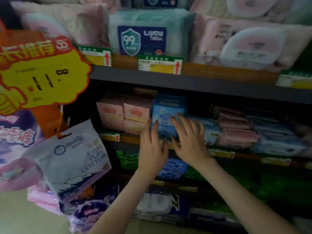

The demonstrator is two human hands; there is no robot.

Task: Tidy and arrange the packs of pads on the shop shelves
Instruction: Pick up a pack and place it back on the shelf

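Note:
A light blue pack of pads (166, 114) stands upright on the middle shelf (185, 85), between pink packs (125, 114) on its left and flat stacks of pink and blue packs (236, 130) on its right. My left hand (152, 146) presses its straight fingers against the blue pack's left side. My right hand (187, 137) lies spread over the pack's front and right side, fingers straight. The pack's lower front is hidden behind both hands.
The top shelf carries a teal wipes pack (148, 34) and pink packs (244, 41). A yellow and orange price sign (42, 76) sticks out at left, with a hanging white cotton pack (70, 157) below it. Lower shelves hold green and blue packs (173, 168).

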